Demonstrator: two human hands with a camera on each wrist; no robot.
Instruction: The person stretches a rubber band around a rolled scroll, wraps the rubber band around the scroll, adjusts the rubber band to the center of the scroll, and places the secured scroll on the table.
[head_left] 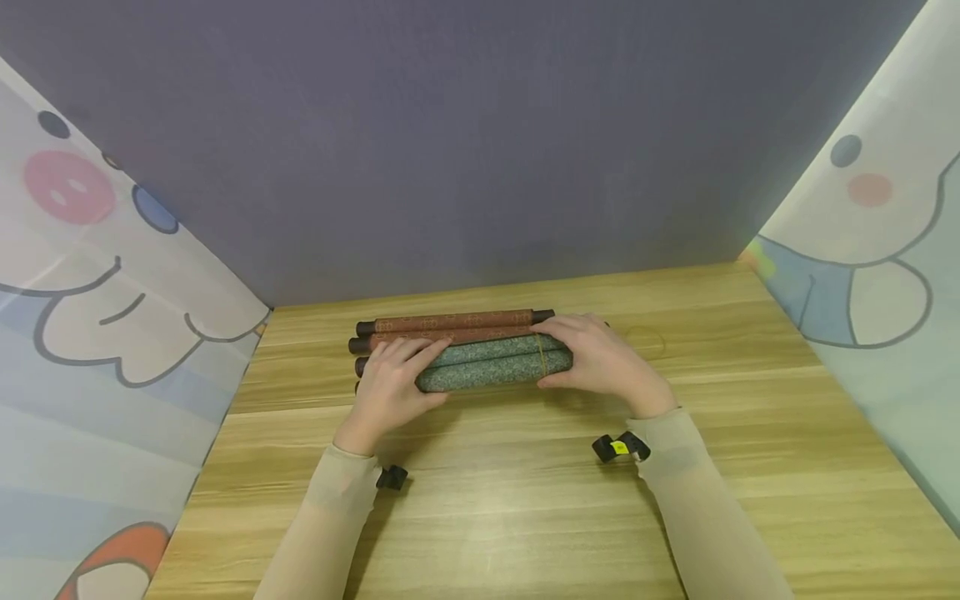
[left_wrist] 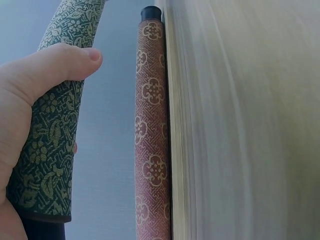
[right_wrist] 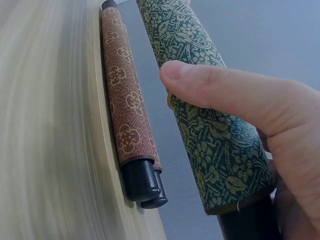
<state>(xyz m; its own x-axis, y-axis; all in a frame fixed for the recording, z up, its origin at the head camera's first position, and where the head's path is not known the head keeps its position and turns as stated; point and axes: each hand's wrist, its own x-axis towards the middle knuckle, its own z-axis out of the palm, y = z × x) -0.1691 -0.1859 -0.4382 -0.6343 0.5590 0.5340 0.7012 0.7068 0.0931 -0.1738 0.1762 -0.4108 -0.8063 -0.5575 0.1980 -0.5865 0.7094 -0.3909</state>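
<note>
Our left grip [head_left: 387, 385] and right grip [head_left: 596, 357] are curled round opposite ends of two green rolls [head_left: 487, 372], crossed by a yellow band [head_left: 542, 357]. Just beyond, we see patterned red rolls [head_left: 453, 322] on the wooden surface [head_left: 495, 500].

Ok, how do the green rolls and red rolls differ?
The green rolls are held by the left hand and right hand; the red rolls lie on the table. A yellowish band crosses the green rolls; none shows on the red rolls. The red rolls carry spaced medallions, the green rolls denser florals. Both have dark ends.
</note>
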